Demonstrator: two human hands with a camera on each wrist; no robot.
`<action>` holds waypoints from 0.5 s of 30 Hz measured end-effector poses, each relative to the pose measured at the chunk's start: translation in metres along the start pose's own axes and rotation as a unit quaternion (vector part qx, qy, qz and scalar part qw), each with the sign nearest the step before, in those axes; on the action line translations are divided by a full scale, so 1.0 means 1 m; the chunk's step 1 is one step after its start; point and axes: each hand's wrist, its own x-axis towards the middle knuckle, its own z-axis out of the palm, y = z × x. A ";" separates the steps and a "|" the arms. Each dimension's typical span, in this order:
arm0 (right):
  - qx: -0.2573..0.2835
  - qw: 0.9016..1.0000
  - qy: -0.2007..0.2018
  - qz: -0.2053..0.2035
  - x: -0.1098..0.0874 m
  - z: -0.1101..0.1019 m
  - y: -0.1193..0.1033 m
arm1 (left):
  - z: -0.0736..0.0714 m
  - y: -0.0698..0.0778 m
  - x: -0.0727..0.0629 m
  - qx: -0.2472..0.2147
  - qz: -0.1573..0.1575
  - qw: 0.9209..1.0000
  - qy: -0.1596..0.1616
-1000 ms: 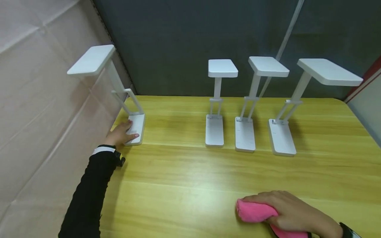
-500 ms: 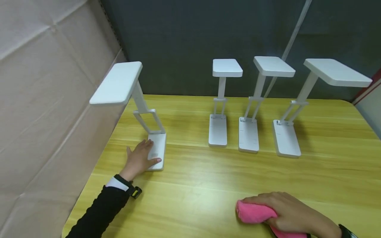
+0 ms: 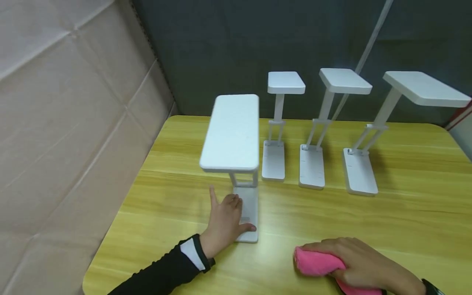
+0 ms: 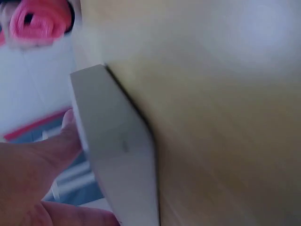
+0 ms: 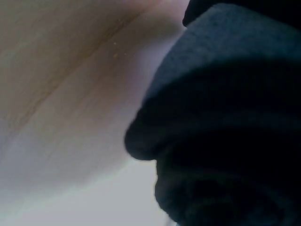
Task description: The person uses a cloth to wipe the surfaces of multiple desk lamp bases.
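Observation:
In the head view, a white desk lamp (image 3: 232, 133) stands left of the table's middle, its flat head tilted toward me. My left hand (image 3: 225, 221) rests on the lamp's base (image 3: 250, 205), thumb stretched across the near part and little finger spread off to the side. The left wrist view shows that base (image 4: 117, 146) edge-on along the tabletop, with thumb and a finger on its upper face. At the lower right, my right hand (image 3: 354, 262) grips a rolled pink cloth (image 3: 317, 263) on the table. Dark fabric (image 5: 225, 122) fills much of the right wrist view.
Three similar white lamps stand in a row behind: a left one (image 3: 273, 159), a middle one (image 3: 312, 166) and a right one (image 3: 359, 172). A pale cloth wall (image 3: 66, 143) borders the wooden table (image 3: 166, 196) on the left; a dark panel (image 3: 221, 49) rises behind.
My left hand has slid the lamp from the far left corner to the right and nearer, and its head has swung round to face me. The right hand stays with the pink cloth.

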 end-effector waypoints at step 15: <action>-0.082 0.996 0.036 0.019 0.041 -0.014 0.004 | -0.002 0.026 0.025 0.014 0.083 0.996 0.012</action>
